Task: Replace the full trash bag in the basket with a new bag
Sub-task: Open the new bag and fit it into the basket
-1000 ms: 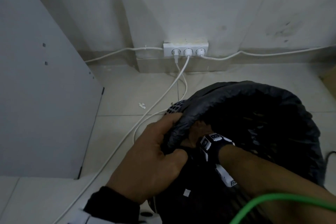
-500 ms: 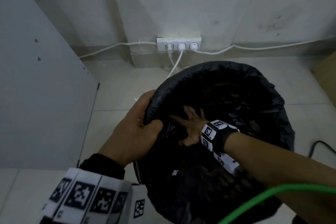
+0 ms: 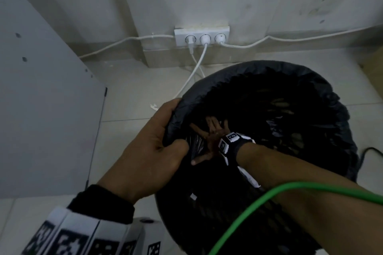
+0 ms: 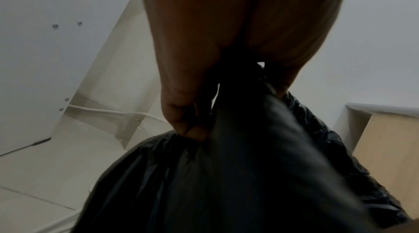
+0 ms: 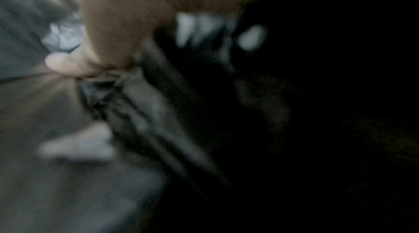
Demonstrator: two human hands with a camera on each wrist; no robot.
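the black trash bag lines the basket, folded over its rim. the left hand grips the bag's near edge. the right hand is inside, fingers spread wide against the liner.

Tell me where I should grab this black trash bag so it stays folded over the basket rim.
Grip the black trash bag at its folded-over edge on the basket's near-left rim, coming from outside, as the left hand does: the plastic bunches into a thick roll there, easy to pinch. The right hand, fingers spread, can likely press the liner from inside.
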